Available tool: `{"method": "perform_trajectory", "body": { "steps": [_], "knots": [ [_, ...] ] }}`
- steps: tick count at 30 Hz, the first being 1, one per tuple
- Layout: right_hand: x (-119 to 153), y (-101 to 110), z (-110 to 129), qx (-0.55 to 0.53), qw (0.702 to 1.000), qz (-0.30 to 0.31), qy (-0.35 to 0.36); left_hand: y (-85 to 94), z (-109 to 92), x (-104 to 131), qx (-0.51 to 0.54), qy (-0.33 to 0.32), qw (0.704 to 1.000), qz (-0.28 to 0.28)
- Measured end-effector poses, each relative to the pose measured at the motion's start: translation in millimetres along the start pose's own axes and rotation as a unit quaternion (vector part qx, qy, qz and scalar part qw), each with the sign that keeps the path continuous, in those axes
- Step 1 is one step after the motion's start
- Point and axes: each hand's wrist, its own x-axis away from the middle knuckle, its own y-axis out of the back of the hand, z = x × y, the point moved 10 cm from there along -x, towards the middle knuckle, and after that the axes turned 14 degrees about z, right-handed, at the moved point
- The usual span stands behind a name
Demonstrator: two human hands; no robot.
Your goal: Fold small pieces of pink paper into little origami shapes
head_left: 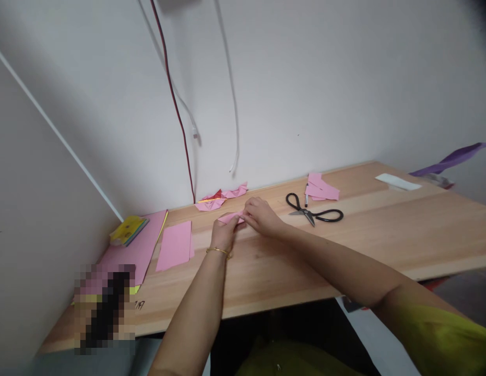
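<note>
A small piece of pink paper point(229, 217) is held at the desk point(274, 271), between the flat pink sheets point(175, 244) and the scissors point(306, 212). Its near-left part is pinched by the left hand point(224, 233), its right end by the right hand point(261, 216); whether the desk is touched by it cannot be told. The paper can be judged light, thin and easily creased or torn, so it is best gripped gently by its edges, without hard pulling.

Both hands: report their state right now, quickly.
Left hand: closed, holding the folded pink paper.
Right hand: closed, fingers on the right end of the same pink paper.
</note>
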Motion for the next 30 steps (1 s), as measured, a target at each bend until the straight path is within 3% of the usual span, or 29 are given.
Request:
{"method": "perform_trajectory", "body": {
  "steps": [8, 20, 25, 30],
  "knots": [
    [4.4, 14.2, -0.4, -0.014, 0.999, -0.035, -0.006, 6.3, 6.3, 0.0, 0.004, 0.027, 0.999, -0.026],
    [2.2, 6.4, -4.3, -0.069, 0.998, -0.004, -0.004, 6.7, 10.4, 0.0, -0.056, 0.054, 0.997, -0.008],
    [1.2, 2.9, -5.8, -0.067, 0.997, 0.023, -0.017, 4.7, 12.9, -1.8, -0.121, 0.069, 0.990, 0.021],
    [0.3, -13.1, -11.8, -0.073, 0.993, 0.088, -0.040, 6.5, 11.1, -0.6, -0.171, 0.076, 0.982, 0.014]
  ]
}}
